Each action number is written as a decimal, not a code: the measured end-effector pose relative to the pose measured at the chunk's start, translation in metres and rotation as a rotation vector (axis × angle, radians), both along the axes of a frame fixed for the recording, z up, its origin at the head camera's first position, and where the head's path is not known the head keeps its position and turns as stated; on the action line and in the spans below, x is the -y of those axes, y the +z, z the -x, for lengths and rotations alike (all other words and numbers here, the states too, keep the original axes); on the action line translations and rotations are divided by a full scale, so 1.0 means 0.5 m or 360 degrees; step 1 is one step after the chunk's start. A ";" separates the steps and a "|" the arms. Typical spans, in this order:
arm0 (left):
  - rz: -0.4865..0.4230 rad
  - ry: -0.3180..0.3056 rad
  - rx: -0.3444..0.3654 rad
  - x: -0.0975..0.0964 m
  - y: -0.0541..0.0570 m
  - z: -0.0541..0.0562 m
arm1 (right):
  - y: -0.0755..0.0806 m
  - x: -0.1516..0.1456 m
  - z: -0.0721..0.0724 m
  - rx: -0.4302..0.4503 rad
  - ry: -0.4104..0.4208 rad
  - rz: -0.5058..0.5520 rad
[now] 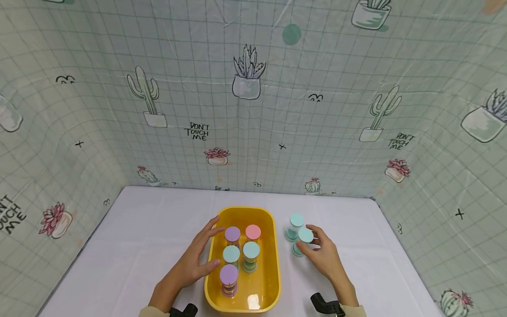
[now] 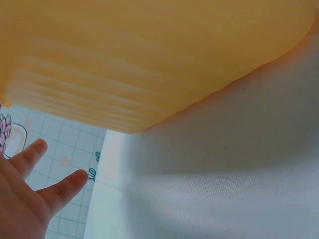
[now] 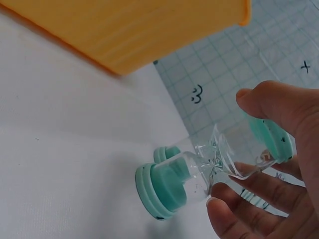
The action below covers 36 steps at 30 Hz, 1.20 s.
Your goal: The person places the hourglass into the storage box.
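My right hand (image 1: 326, 259) (image 3: 266, 196) holds a teal-capped hourglass (image 1: 305, 235) (image 3: 172, 186) with clear glass, its thumb and fingers on either side. Just behind it stands a second teal-capped hourglass (image 1: 296, 219), partly hidden in the right wrist view. My left hand (image 1: 191, 260) (image 2: 25, 199) is at the left rim of a yellow tray (image 1: 277, 264), fingers spread and thumb reaching over the edge. Inside are two purple-capped hourglasses, one at the back (image 1: 232, 233) and one in front (image 1: 229, 275), a pink-capped hourglass (image 1: 253, 231) and two teal-capped ones, left (image 1: 231, 254) and right (image 1: 251, 250).
A white cloth (image 1: 348, 229) covers the table. Patterned grid curtains (image 1: 277, 119) with cactus prints enclose the back and both sides. A black strap (image 1: 326, 304) is around the right wrist, and another dark strap (image 1: 185, 310) around the left.
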<state>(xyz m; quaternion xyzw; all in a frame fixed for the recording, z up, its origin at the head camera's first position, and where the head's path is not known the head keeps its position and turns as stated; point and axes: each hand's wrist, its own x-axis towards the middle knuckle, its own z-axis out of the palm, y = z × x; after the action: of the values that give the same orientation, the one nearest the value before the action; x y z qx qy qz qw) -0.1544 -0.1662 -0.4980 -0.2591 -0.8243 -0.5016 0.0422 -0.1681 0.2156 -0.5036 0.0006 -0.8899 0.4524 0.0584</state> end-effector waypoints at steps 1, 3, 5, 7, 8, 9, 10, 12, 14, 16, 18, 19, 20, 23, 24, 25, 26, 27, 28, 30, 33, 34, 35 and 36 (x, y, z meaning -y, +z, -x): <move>0.0002 0.0001 0.0002 0.000 0.000 0.000 | 0.001 0.000 0.001 0.0009 0.0003 -0.0007; 0.0001 -0.0001 -0.0002 0.000 0.000 -0.001 | 0.002 0.000 0.003 0.0022 0.0009 -0.0013; 0.0002 -0.0003 -0.0017 0.000 -0.001 -0.001 | 0.006 0.001 0.004 0.0033 0.0015 -0.0009; -0.0001 -0.0007 -0.0040 0.001 -0.001 0.000 | 0.010 0.002 0.005 0.0041 0.0019 -0.0011; -0.0004 -0.0010 -0.0049 0.001 -0.002 0.001 | 0.013 0.002 0.006 0.0046 0.0021 -0.0014; -0.0005 -0.0011 -0.0060 0.001 -0.002 0.001 | 0.015 0.002 0.006 0.0055 0.0021 -0.0022; -0.0003 -0.0011 -0.0067 0.001 -0.002 0.001 | 0.017 0.002 0.007 0.0061 0.0021 -0.0035; -0.0004 -0.0015 -0.0075 0.002 -0.003 0.002 | 0.022 0.001 0.008 0.0076 0.0017 -0.0067; -0.0004 -0.0021 -0.0080 0.002 -0.004 0.003 | 0.026 -0.001 0.010 0.0087 0.0019 -0.0094; -0.0002 -0.0023 -0.0086 0.002 -0.005 0.004 | 0.030 -0.003 0.011 0.0094 0.0027 -0.0114; 0.0000 -0.0026 -0.0091 0.002 -0.006 0.005 | 0.035 -0.007 0.011 0.0102 0.0039 -0.0135; 0.0003 -0.0027 -0.0092 0.002 -0.006 0.006 | 0.037 -0.009 0.011 0.0104 0.0047 -0.0142; 0.0002 -0.0030 -0.0090 0.002 -0.006 0.006 | 0.039 -0.011 0.012 0.0107 0.0061 -0.0153; 0.0013 -0.0029 -0.0097 0.003 -0.005 0.007 | 0.048 -0.018 0.012 0.0121 0.0098 -0.0185; 0.0014 -0.0030 -0.0097 0.003 -0.004 0.007 | 0.050 -0.021 0.012 0.0126 0.0115 -0.0197; 0.0015 -0.0031 -0.0096 0.004 -0.004 0.007 | 0.052 -0.023 0.013 0.0131 0.0130 -0.0213; 0.0014 -0.0030 -0.0096 0.004 -0.003 0.007 | 0.054 -0.025 0.013 0.0137 0.0146 -0.0230; 0.0015 -0.0027 -0.0099 0.004 -0.003 0.007 | 0.057 -0.026 0.014 0.0143 0.0160 -0.0247; 0.0014 -0.0026 -0.0096 0.004 -0.002 0.006 | 0.059 -0.028 0.014 0.0150 0.0176 -0.0263; 0.0010 -0.0028 -0.0092 0.004 -0.002 0.006 | 0.063 -0.030 0.015 0.0172 0.0207 -0.0282; 0.0007 -0.0024 -0.0084 0.003 -0.003 0.005 | 0.070 -0.031 0.016 0.0213 0.0248 -0.0299; 0.0007 -0.0023 -0.0078 0.003 -0.003 0.004 | 0.072 -0.031 0.017 0.0229 0.0259 -0.0301; 0.0008 -0.0022 -0.0074 0.003 -0.003 0.004 | 0.074 -0.031 0.017 0.0243 0.0268 -0.0302; 0.0008 -0.0022 -0.0071 0.003 -0.003 0.004 | 0.075 -0.031 0.018 0.0254 0.0276 -0.0307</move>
<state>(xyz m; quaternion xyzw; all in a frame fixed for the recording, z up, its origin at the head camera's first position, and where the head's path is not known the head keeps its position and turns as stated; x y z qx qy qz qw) -0.1565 -0.1678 -0.4995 -0.2759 -0.8226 -0.4940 0.0565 -0.1771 0.2313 -0.4659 0.0471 -0.9277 0.3668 -0.0522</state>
